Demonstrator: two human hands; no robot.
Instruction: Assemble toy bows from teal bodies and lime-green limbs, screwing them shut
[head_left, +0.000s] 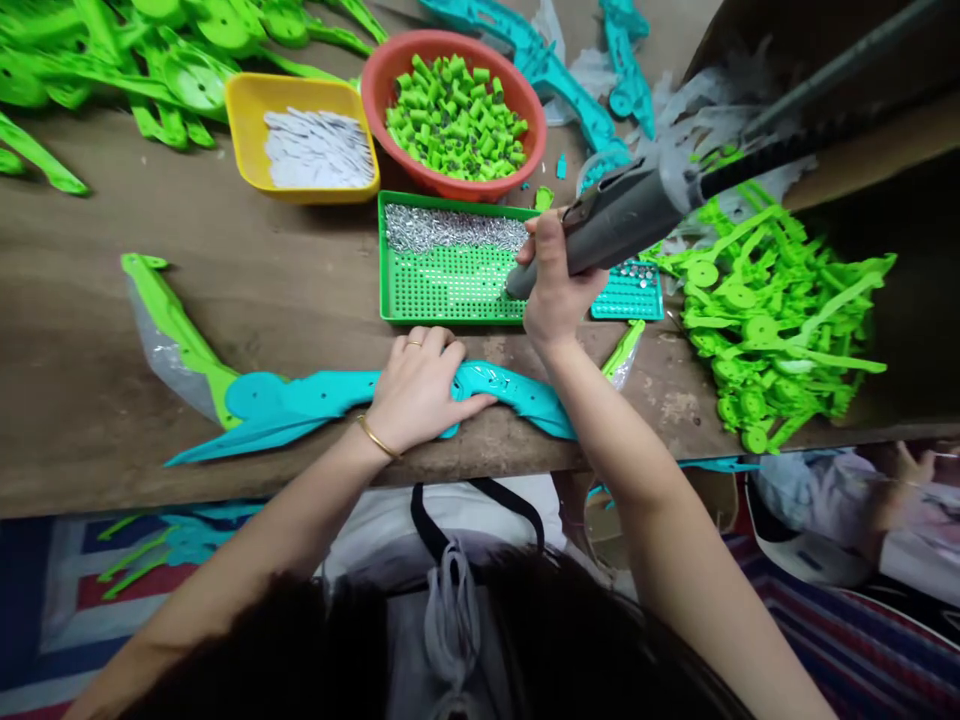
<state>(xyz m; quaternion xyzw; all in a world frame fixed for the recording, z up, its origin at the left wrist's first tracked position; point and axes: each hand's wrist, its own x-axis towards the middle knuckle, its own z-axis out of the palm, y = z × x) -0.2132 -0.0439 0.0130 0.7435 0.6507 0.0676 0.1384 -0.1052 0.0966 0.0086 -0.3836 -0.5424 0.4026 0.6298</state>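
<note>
My left hand (421, 390) lies over the middle of a long blue plastic part (322, 393), its fingers wrapped on the far edge and the thumb along the near side. Green arms (176, 335) stick out at the part's left end and behind its right end. My right hand (556, 285) is closed around a grey power screwdriver (626, 220), whose tip points down left over the right side of a green perforated tray (442, 290). Small silver screws (450, 230) lie along that tray's far side.
Behind the tray stand a yellow bin (300, 190) of white strips and a red bowl (450, 185) of green pieces. Green parts (772, 310) are heaped at right, more at far left. A small blue tray (626, 300) is beside the screwdriver. Another person's hand (911, 468) shows at lower right.
</note>
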